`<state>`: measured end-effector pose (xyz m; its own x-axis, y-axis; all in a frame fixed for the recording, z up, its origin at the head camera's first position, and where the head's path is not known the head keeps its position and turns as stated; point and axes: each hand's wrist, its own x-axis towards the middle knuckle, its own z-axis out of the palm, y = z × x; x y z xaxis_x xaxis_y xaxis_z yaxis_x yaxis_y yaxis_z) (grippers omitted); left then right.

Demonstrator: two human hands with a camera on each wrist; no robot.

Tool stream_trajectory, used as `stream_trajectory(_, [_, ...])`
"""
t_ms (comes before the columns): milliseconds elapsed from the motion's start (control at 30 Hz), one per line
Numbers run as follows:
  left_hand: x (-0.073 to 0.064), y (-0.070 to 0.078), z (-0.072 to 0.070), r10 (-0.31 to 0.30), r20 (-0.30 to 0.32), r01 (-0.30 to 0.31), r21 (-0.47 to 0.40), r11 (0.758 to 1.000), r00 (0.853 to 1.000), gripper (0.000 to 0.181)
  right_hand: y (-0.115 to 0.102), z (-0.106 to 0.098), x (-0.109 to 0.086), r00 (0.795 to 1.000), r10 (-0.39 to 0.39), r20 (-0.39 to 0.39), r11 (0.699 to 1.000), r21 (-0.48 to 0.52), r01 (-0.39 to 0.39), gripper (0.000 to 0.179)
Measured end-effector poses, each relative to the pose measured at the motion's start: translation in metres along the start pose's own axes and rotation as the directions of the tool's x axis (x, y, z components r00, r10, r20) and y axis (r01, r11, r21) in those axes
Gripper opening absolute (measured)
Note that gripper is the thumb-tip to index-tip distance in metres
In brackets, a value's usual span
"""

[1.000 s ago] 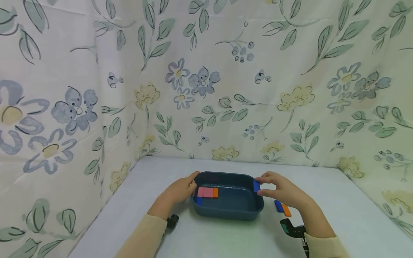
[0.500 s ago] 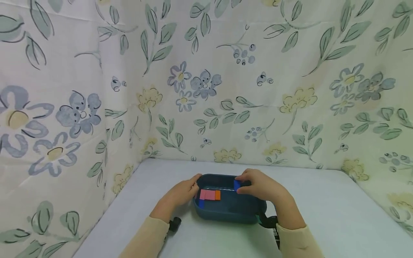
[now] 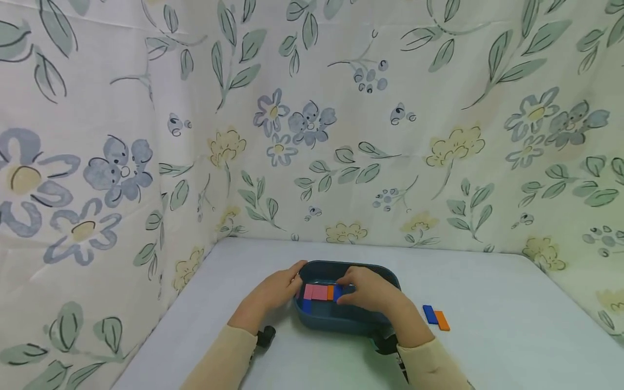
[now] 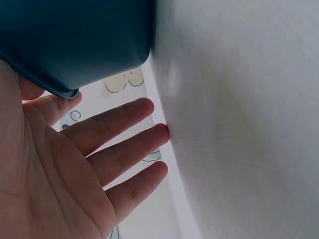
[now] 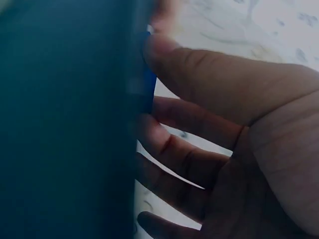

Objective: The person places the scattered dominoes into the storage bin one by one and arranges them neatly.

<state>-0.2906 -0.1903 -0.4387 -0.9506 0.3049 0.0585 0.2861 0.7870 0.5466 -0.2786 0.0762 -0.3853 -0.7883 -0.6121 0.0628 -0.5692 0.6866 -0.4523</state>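
A dark teal oblong box (image 3: 326,323) rests on the white table. My left hand (image 3: 270,297) holds its left end, with the rim by the thumb and forefinger; the other fingers (image 4: 117,154) spread loosely below in the left wrist view. Inside the box, my right hand (image 3: 370,292) pinches a blue tile (image 3: 337,293) between thumb and fingers. That tile is at the right side of an orange tile (image 3: 330,293); whether they touch is unclear. Pink tiles (image 3: 319,293) lie left of the orange one, and another blue tile (image 3: 306,306) sits below them. The box wall mostly hides the held tile (image 5: 150,84) in the right wrist view.
Right of the box, a loose blue tile (image 3: 430,314) and an orange tile (image 3: 442,320) lie side by side on the table (image 3: 497,303). A floral cloth (image 3: 341,135) hangs behind and to the left. Black wrist cameras (image 3: 265,336) sit under both wrists.
The right hand has carried its blue tile leftward from the box's right end, then down beside the orange tile. The left hand has kept its hold on the box.
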Motion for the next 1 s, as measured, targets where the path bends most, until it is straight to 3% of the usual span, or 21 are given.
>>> stream_trajectory(167, [-0.002,-0.003,-0.001,-0.01,0.009,0.01,0.008,1.0,1.0,0.06,-0.004,0.024,0.009,1.0,-0.017,0.024,0.996,-0.086,0.019,0.037])
stream_trajectory(400, [-0.005,0.0,-0.003,0.004,-0.002,-0.004,0.006,1.0,1.0,0.059,-0.004,0.042,0.016,1.0,-0.019,0.012,0.994,-0.11,0.021,0.03])
stream_trajectory(533, [-0.003,0.003,-0.002,0.024,-0.01,-0.024,0.009,1.0,1.0,0.058,-0.001,0.046,0.017,0.999,-0.044,0.019,0.995,-0.09,0.046,0.028])
stream_trajectory(800, [-0.001,0.002,0.0,0.0,-0.014,0.001,0.027,1.0,1.0,0.059,0.004,0.048,0.02,0.998,-0.046,0.038,0.999,0.003,0.045,0.034])
stream_trajectory(1000, [-0.002,0.002,0.0,-0.012,-0.007,0.012,0.025,1.0,1.0,0.058,0.005,0.047,0.02,0.996,-0.064,0.063,0.995,0.075,0.059,0.023])
